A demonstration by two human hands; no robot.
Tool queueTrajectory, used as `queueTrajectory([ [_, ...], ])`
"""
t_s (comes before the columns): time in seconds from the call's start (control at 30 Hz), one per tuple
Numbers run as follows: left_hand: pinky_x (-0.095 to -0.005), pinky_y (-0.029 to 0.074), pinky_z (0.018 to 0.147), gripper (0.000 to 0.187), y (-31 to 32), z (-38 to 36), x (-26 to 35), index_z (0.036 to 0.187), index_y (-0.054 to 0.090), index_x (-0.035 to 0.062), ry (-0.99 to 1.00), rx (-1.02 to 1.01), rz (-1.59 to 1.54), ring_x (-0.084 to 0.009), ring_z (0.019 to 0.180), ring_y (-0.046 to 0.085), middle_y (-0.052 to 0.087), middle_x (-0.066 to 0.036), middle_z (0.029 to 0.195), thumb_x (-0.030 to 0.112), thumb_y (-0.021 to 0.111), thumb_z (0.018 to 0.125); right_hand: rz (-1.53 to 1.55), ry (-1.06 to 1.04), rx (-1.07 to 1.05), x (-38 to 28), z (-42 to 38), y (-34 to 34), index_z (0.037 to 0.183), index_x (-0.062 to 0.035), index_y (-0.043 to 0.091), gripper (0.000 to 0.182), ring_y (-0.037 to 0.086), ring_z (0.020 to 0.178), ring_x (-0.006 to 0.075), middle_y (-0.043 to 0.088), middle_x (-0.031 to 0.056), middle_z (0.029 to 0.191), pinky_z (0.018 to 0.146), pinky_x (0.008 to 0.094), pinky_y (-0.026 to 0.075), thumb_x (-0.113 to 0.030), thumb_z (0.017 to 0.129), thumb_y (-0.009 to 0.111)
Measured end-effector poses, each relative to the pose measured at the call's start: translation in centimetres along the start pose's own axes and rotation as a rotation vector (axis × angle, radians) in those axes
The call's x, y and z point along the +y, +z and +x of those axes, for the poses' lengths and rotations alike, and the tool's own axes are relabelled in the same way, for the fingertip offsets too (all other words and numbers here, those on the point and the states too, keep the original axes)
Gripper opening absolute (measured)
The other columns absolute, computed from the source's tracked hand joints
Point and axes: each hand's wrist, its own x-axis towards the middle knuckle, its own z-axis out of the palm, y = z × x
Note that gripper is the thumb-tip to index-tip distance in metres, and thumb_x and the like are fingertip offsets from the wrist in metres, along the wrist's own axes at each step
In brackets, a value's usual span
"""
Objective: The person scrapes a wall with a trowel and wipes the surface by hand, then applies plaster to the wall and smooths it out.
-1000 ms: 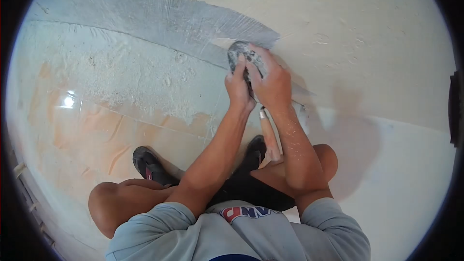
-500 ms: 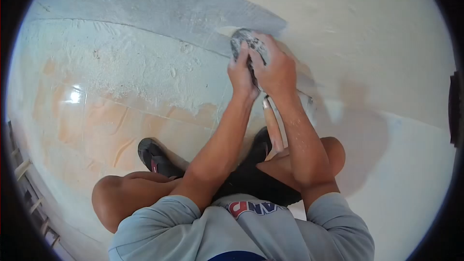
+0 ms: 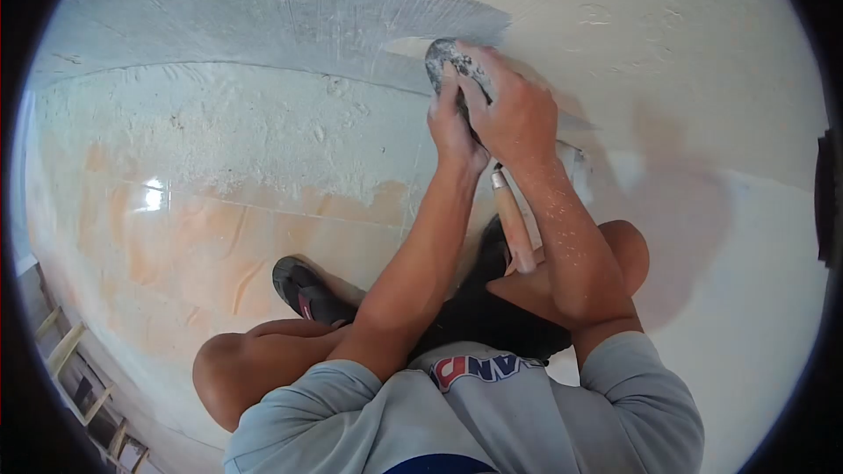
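Note:
Both of my hands grip a dark, round-ended pad (image 3: 442, 54) smeared with white, its upper end against the wall. My left hand (image 3: 453, 132) holds its left side, the thumb pointing up along it. My right hand (image 3: 518, 118) wraps the right side, with the fingers over its upper edge. The pad's lower part is hidden between my palms. Just below my wrists is a trowel with a wooden handle (image 3: 513, 224), mostly hidden past its metal neck. A grey patch (image 3: 342, 22) spreads over the wall to the left of the pad.
Pale wall surface (image 3: 650, 61) surrounds the grey patch. White powder and lumps (image 3: 255, 127) cover the floor along the wall, over orange-patterned tiles (image 3: 202, 237). My dark shoe (image 3: 307, 290) rests on these tiles. A wooden frame like a ladder (image 3: 83, 369) lies at the lower left.
The view has tilted and shifted slightly. My hands, still on the pad, have moved a little to the right and up relative to the grey patch's tip.

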Motion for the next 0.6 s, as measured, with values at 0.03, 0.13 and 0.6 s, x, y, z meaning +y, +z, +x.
queueTrajectory([
  [0.03, -0.0406, 0.055, 0.103, 0.047, 0.4, -0.1, 0.1, 0.141, 0.057, 0.0014, -0.013, -0.034, -0.016, -0.0247, 0.116, 0.067, 0.069, -0.012, 0.128, 0.039, 0.050, 0.114, -0.025, 0.011, -0.019, -0.4, 0.0, 0.1, 0.135, -0.0287, 0.070, 0.037, 0.074, 0.094, 0.0429, 0.078, 0.0134, 0.112, 0.082, 0.0500, 0.060, -0.034, 0.098, 0.068],
  [0.13, -0.0402, 0.055, 0.101, 0.046, 1.0, -0.6, 0.4, 0.139, 0.058, 0.0017, -0.009, 0.005, -0.012, -0.0233, 0.114, 0.067, 0.069, -0.010, 0.125, 0.040, 0.050, 0.114, -0.072, 0.019, -0.082, -0.8, 0.4, 0.5, 0.133, -0.0273, 0.072, 0.036, 0.075, 0.095, 0.0402, 0.078, 0.0108, 0.112, 0.082, 0.0479, 0.061, -0.035, 0.098, 0.068],
  [0.6, -0.0415, 0.056, 0.098, 0.047, 1.6, -0.6, 0.6, 0.136, 0.059, 0.0054, 0.055, 0.068, 0.094, -0.0244, 0.112, 0.067, 0.068, -0.011, 0.121, 0.045, 0.048, 0.113, -0.010, 0.013, -0.021, -0.8, 0.3, 0.0, 0.134, -0.0283, 0.072, 0.037, 0.074, 0.098, 0.0400, 0.078, 0.0121, 0.114, 0.083, 0.0480, 0.060, -0.036, 0.098, 0.069],
])
